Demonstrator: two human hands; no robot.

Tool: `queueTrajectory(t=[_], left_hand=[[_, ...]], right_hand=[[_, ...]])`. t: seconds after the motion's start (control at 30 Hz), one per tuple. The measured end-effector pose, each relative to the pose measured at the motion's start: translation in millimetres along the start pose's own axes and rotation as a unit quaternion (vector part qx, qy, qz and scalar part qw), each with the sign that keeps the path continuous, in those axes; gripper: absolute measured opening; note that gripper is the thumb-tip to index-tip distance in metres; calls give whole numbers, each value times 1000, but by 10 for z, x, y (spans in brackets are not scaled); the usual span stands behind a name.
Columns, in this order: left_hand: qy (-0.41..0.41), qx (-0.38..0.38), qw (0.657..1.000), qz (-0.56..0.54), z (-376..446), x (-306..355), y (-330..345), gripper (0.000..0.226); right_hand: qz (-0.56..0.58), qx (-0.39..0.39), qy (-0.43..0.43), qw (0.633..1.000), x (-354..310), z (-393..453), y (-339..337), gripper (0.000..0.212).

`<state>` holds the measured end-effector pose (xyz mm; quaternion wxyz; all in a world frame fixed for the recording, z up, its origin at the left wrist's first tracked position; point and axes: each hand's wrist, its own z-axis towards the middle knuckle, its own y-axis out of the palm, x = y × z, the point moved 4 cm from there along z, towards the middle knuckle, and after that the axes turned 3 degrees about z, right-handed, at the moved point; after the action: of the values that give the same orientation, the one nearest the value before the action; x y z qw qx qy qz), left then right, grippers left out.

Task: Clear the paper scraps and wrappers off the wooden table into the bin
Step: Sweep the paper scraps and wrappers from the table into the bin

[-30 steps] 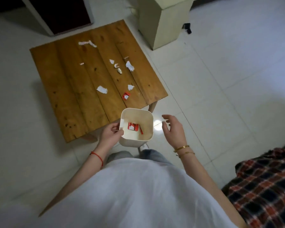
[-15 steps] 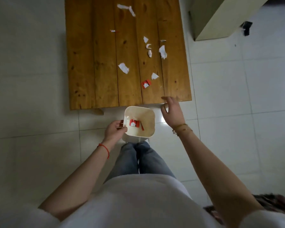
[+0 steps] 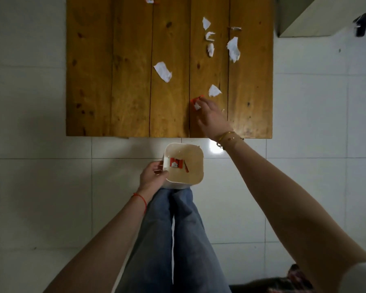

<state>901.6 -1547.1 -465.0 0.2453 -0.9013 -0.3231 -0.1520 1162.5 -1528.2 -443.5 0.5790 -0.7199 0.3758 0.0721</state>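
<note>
A low wooden table [image 3: 114,81] fills the upper part of the view. Several white paper scraps lie on it, among them a large one [image 3: 162,71], one [image 3: 214,90] near my fingers, and a torn strip [image 3: 233,49]. My right hand [image 3: 211,117] reaches over the near edge, and its fingertips are closed on a red and white wrapper [image 3: 196,103] that rests on the wood. My left hand [image 3: 151,177] grips the left rim of a small white bin [image 3: 195,178], held above my knees. Red wrappers [image 3: 176,163] lie inside the bin.
White floor tiles surround the table. A pale cabinet corner [image 3: 317,17] stands at the top right with a small black object [image 3: 362,24] beside it. My jeans-clad legs [image 3: 173,240] are below the bin. Plaid fabric [image 3: 294,280] shows at the bottom right.
My head has turned square onto the table and moved closer. My right hand went from beside the bin out over the table edge onto the red wrapper. My left hand still holds the bin.
</note>
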Motion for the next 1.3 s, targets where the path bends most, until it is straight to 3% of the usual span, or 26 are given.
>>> queueTrajectory(t=[0.23,0.33,0.5,0.57,0.7,0.83,1.03,1.2,1.3], left_hand=[[-9,12,1000,-5,327,16,101,40],[-9,16,1000,-13,381,38,118,39],[-8,19,999,-25,413,63,175,38],[-8,14,1000,-27,427,71,203,38],[-4,2,1000,-22,423,86,257,39],[1,-1,1000,-19,409,91,321,39],[2,-9,1000,-18,398,82,362,39],[3,-7,999,-35,373,62,351,40],[2,-5,999,-32,365,50,329,38]], right_hand=[[-45,-36,-22,998,153,110,317,56],[-51,-38,-83,995,54,-118,391,47],[-16,-108,-214,971,-120,-658,546,40],[10,-71,-183,981,-58,-629,460,45],[-11,44,-31,998,299,-217,85,60],[-37,25,44,998,570,129,-70,62],[-55,-40,2,998,396,-100,273,60],[-18,-118,-175,977,74,-797,654,52],[31,-76,-151,985,107,-888,615,54]])
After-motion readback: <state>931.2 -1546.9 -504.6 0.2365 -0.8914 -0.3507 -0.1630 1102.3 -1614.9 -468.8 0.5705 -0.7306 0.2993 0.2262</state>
